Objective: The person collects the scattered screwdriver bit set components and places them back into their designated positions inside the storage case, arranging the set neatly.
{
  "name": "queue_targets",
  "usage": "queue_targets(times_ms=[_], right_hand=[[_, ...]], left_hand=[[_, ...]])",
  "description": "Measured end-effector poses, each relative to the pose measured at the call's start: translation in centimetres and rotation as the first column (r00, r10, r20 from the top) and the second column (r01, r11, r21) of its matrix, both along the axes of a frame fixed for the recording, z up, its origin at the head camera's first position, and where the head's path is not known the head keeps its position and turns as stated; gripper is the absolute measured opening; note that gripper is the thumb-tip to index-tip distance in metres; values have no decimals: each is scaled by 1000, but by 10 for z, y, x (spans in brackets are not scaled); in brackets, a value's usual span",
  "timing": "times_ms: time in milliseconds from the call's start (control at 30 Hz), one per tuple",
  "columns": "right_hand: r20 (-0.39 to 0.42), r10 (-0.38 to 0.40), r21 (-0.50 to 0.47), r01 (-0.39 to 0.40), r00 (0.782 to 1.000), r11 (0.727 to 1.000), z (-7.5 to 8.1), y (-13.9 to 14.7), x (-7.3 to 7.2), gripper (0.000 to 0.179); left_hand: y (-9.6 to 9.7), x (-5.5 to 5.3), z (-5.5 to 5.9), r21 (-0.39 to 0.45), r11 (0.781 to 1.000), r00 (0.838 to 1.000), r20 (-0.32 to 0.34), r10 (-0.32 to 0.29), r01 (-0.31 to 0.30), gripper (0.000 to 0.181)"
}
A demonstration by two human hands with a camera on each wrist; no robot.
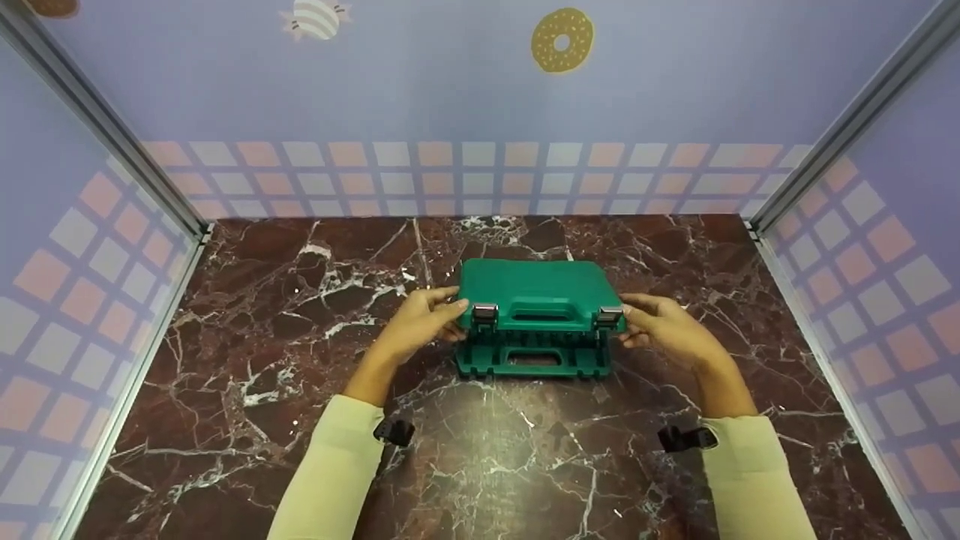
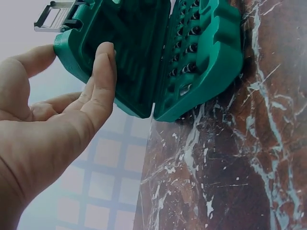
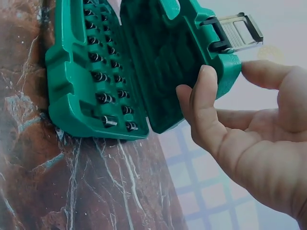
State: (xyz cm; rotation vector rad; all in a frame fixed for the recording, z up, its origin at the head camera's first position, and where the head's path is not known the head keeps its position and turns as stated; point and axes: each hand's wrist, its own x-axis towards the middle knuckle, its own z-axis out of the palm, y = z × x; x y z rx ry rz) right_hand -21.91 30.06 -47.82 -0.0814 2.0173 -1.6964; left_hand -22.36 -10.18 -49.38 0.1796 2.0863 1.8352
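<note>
A green plastic socket case (image 1: 480, 365) rests on the marbled surface, its lid (image 1: 532, 281) partly raised and slanting over the base. My left hand (image 1: 420, 321) pinches the lid's left corner, thumb at the front edge and fingers reaching under the rim in the left wrist view. On the opposite side, my right hand (image 1: 667, 328) holds the right corner the same way. Two metal latches, one left (image 1: 485, 315) and one right (image 1: 609, 317), stick out from the lid's front, unfastened. Inside the base, small metal sockets (image 3: 100, 76) sit in rows; from above the lid hides most of them.
The case stands on a dark red marbled tabletop (image 1: 300, 420). Behind it rises a lilac wall (image 1: 420, 82) with printed checks and a doughnut picture. Side walls with metal corner strips (image 1: 112, 116) flank the table. Black straps (image 1: 394, 432) are at both wrists.
</note>
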Motion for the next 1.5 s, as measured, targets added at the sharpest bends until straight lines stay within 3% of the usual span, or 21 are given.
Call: queue_targets(times_ms=[100,233,567,800,1167,1300,1500], right_hand=[[-35,22,34,-21,999,999,-6,-2,-1,63],[-35,-17,30,18,999,999,-15,-7,-1,63],[-64,-61,6,61,996,998,-30,-11,-2,62],[-60,-64,-31,62,996,998,-41,-13,2,64],[-60,-119,-11,119,991,993,-50,-17,5,68],[-67,-102,-5,102,993,995,-53,-17,5,77],[-115,-66,60,73,991,996,-54,-17,7,91]], left_hand=[[3,-1,-4,6,1000,1000,18,-1,1,61],[9,0,-9,35,999,998,56,15,-17,63],[22,0,-13,87,983,976,163,144,-159,62],[26,5,-15,16,987,970,191,151,-157,68],[32,7,-29,80,977,963,203,176,-196,80],[32,10,-32,55,982,970,171,172,-183,93],[32,14,-35,-53,984,985,17,169,-168,105]])
